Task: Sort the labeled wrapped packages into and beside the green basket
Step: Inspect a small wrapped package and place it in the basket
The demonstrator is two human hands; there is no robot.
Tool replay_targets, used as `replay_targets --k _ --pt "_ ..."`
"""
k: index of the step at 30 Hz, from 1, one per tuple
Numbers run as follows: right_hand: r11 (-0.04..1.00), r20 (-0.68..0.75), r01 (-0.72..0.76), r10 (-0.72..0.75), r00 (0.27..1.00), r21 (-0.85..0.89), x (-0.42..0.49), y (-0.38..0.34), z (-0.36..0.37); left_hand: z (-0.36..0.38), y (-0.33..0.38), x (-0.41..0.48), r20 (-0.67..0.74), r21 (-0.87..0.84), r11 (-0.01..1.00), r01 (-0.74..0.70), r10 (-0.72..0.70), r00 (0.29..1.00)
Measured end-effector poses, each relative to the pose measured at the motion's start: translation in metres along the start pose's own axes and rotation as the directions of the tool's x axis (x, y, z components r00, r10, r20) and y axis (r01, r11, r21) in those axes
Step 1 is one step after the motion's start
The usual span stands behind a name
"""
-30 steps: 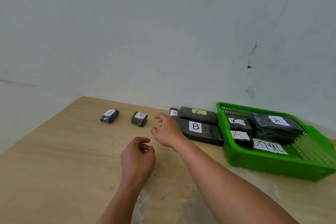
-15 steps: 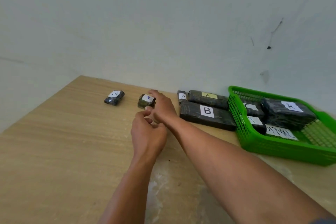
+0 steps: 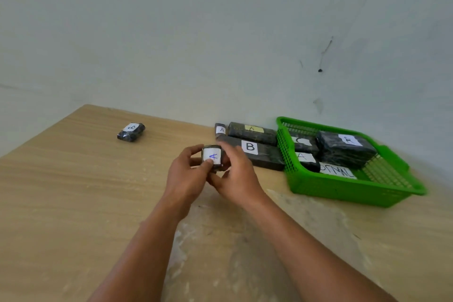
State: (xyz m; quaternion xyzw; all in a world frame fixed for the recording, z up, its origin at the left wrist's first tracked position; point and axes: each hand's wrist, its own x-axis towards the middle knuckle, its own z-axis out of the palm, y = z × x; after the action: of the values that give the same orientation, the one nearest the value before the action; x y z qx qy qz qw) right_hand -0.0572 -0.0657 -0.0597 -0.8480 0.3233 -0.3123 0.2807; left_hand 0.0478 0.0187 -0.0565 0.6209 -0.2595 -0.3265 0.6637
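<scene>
Dark-wrapped, the small package labelled A (image 3: pixel 212 157) is held between both hands over the wooden bench (image 3: pixel 73 191). The left hand (image 3: pixel 187 176) has its grip clamped on it, thumb on the white label. The right hand (image 3: pixel 236 174) curls its grip round the package's right side. A small package marked B (image 3: pixel 131 132) lies well apart, far left. The green basket (image 3: pixel 343 189), at right, holds several packages, and a long B package (image 3: pixel 255 154) lies just beside its left wall.
</scene>
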Motion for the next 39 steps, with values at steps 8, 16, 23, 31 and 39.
replay_targets --k 8,16,23,31,39 --pt "0.959 -0.052 -0.067 0.085 0.995 0.277 -0.068 0.033 -0.078 0.034 0.004 -0.049 0.326 -0.082 0.993 0.090 -0.058 0.944" --pt "0.960 -0.220 -0.001 0.065 0.973 0.279 -0.102 0.046 -0.093 0.063 0.002 -0.083 0.329 0.025 0.999 0.029 -0.035 0.944" --pt "0.807 0.020 -0.101 0.110 0.994 0.582 -0.118 0.050 -0.108 0.069 -0.010 -0.094 0.313 0.076 0.994 -0.076 0.049 0.949" --pt "0.769 0.053 -0.101 0.087 0.995 0.631 -0.116 0.061 -0.107 0.060 -0.017 -0.088 0.400 0.193 0.953 -0.232 0.140 0.906" --pt "0.759 -0.004 -0.057 0.079 0.997 0.649 -0.116 0.063 -0.100 0.062 -0.027 -0.086 0.468 -0.065 0.996 -0.060 0.084 0.880"
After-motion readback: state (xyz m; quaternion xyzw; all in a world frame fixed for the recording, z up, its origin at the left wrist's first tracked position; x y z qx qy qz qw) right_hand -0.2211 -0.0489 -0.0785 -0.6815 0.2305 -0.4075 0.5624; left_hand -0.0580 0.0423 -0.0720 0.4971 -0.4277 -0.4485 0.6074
